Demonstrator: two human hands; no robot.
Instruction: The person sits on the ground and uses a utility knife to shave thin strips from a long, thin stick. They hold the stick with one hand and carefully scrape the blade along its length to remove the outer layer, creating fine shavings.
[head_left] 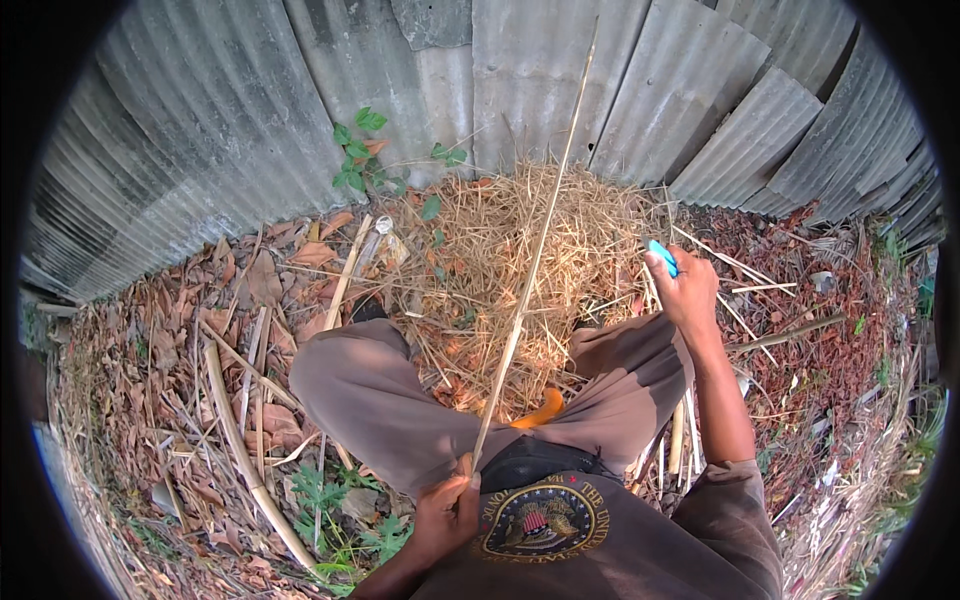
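My left hand (448, 512) is closed around the lower end of a long, thin bamboo strip (522, 300), close to my belly. The strip slants up and away, its thin tip in front of the metal wall. Out to the right, my right hand (690, 295) grips a small tool with a bright blue handle (661, 258). The tool's working end is too small to make out, and it is apart from the strip. A heap of pale shavings (480, 235) lies beyond my crossed legs. Between my thighs rests a curved orange object (541, 410).
A corrugated metal wall (555, 90) closes off the far side. Dry leaves (265, 280) and a long bamboo piece (235, 430) lie on the left. Loose strips (735, 262) and a thin branch (790, 332) lie on the right. A green plant (352, 160) grows by the wall.
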